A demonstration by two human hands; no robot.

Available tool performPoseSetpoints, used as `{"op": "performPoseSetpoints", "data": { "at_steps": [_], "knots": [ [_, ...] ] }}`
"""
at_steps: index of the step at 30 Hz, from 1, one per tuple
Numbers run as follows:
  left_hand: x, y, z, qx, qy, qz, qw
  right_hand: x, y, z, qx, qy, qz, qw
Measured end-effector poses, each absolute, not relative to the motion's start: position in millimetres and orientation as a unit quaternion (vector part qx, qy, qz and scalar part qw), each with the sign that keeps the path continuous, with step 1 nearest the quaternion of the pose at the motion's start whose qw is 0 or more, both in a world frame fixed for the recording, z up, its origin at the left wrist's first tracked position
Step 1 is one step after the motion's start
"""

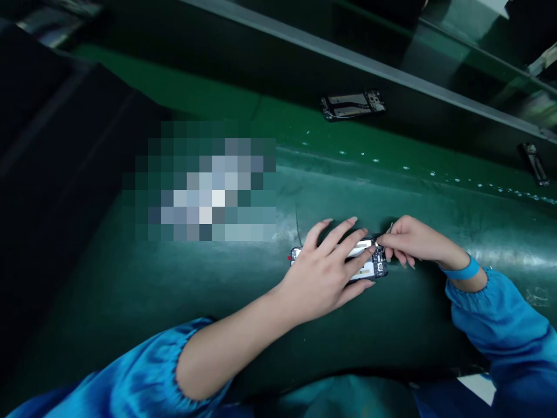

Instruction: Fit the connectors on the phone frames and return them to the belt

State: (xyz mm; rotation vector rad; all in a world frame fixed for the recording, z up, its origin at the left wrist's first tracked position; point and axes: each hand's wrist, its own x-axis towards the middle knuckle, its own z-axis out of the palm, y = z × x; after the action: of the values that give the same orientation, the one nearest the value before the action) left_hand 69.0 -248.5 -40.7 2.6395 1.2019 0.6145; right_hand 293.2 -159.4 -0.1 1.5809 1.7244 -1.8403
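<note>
An opened phone [368,271] lies on the green mat, with white panels and a small circuit board at its right end. Across it spreads my left hand [324,273], fingers stretched apart, the thumb along the near edge and the index fingertip by the board. That hand covers much of the phone's left half. My right hand [407,241] is closed in a pinch at the phone's upper right corner. A thin greyish piece shows by its fingers, too small to name. A red tab [289,258] sticks out at the phone's left end.
Another opened phone frame [353,105] lies at the back beneath a grey rail [304,43]. A further dark phone part [534,164] is at far right. A pixelated patch hides something left of my hands. Clear plastic [537,296] lies on the right.
</note>
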Motion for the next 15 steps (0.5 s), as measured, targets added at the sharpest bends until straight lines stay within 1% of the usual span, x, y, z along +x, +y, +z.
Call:
{"op": "performPoseSetpoints", "data": {
  "at_steps": [4,9,11,15],
  "knots": [
    [71.5,-249.5,-42.4,0.886,0.401,0.214,0.094,287.1,-158.6,-0.5,0.532,0.574,-0.614,0.100],
    [68.7,-246.8,-38.8,0.883,0.395,0.220,0.128,284.2,-156.1,2.2,0.519,0.589,-0.606,0.129],
    [54.3,-239.6,-33.0,0.870,0.410,0.214,0.170,283.8,-155.0,2.6,0.509,0.597,-0.605,0.136],
    [10.5,-218.5,-19.7,0.811,0.472,0.177,0.297,284.2,-153.7,0.9,0.519,0.590,-0.598,0.160]
  ]
}}
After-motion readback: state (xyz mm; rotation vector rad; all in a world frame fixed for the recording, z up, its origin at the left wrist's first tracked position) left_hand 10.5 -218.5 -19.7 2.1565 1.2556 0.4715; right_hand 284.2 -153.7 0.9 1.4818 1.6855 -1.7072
